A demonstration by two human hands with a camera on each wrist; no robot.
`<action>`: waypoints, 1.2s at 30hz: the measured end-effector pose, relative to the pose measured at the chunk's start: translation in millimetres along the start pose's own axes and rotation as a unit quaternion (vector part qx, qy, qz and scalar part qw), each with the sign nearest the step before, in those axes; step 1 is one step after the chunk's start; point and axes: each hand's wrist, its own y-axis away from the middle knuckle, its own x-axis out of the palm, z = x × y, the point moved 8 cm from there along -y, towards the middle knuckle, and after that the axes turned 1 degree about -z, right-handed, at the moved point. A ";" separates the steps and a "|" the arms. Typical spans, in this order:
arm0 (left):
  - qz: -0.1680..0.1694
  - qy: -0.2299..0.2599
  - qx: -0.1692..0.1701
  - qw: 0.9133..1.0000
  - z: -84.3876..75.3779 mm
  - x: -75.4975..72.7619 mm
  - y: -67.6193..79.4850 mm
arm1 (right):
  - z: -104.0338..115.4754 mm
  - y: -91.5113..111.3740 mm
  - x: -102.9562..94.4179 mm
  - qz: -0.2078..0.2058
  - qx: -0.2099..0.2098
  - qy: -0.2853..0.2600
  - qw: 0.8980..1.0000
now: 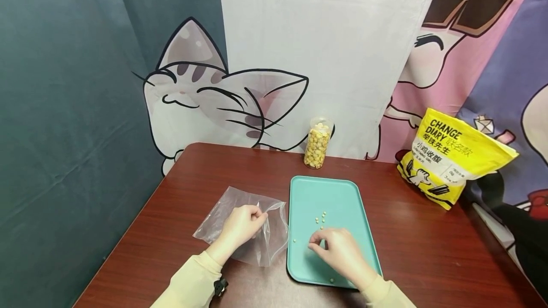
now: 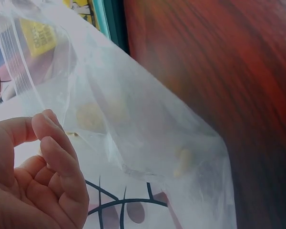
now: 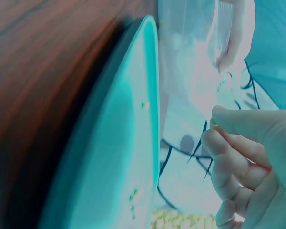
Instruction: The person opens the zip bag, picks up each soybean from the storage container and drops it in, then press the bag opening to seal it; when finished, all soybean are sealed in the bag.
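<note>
My left hand (image 1: 243,225) pinches the upper layer of a clear plastic zip bag (image 1: 222,210), which lies on the table left of the tray. In the left wrist view, a small pale piece (image 2: 183,162) shows through the bag's plastic. My right hand (image 1: 340,251) hovers over the near part of a turquoise tray (image 1: 323,194). Between its thumb and index fingertip it holds a small yellowish, bean-like piece (image 3: 214,123), seen in the right wrist view. Several similar small pieces (image 1: 324,220) lie scattered on the tray.
A clear jar (image 1: 318,144) full of yellow pieces stands behind the tray at the table's back edge. A yellow printed pouch (image 1: 449,158) stands at the back right. A cartoon-printed curtain (image 1: 274,23) hangs behind the dark red wooden table (image 1: 411,232).
</note>
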 end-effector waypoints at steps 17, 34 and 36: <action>0.003 -0.006 0.021 1.000 -5.5 4.5 4.2 | 30.7 -28.3 34.4 -0.012 -0.042 -0.025 0.999; -0.006 -0.002 0.021 1.000 -4.5 3.0 3.9 | 17.1 -17.6 23.6 -0.003 -0.020 -0.105 0.994; -0.006 -0.002 0.020 1.000 -4.0 3.5 3.7 | 12.0 -13.3 19.0 -0.003 -0.011 -0.108 0.994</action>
